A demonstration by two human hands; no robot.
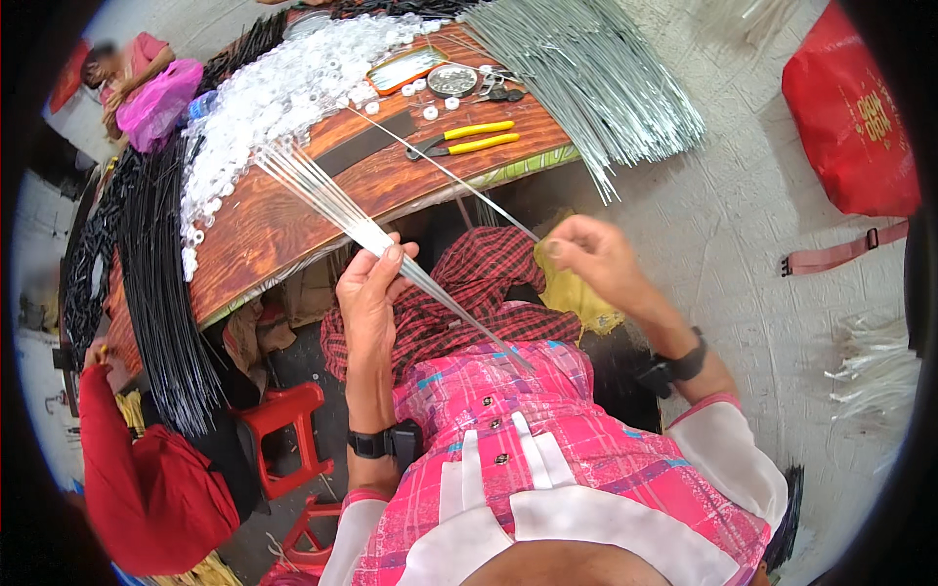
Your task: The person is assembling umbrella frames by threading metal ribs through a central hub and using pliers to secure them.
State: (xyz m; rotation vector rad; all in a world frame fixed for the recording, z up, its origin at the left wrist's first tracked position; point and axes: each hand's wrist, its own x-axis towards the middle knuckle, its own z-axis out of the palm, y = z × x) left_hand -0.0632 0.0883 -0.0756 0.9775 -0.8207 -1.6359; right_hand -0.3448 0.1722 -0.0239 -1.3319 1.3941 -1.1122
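- Head view, and it's the left hand [374, 281] doing the holding: thumb and fingers pinched firmly around a fan of silvery rods [362, 230], 1 end spread over the tabletop [256, 227], the other tapering down across the lap.
- Over to the right hand [603, 266], raised above the lap, well apart from the left: its fingers look closed on the near end of a single rod [469, 188], which slants away across the tabletop's edge.
- Behind them, pliers [484, 128] with 2 yellow handles lie beside a dark flat strip [365, 144], both untouched; a heap of white plastic rings [278, 83] fills the far left, with a thick sheaf of grey rods [606, 88] at the far right.
- The step, by my reading: handling 1 rod at a time while the rest stay bunched.
- The next move seems to call for a steady left pinch and careful right-hand guidance, keeping that long rod from snagging the fan.
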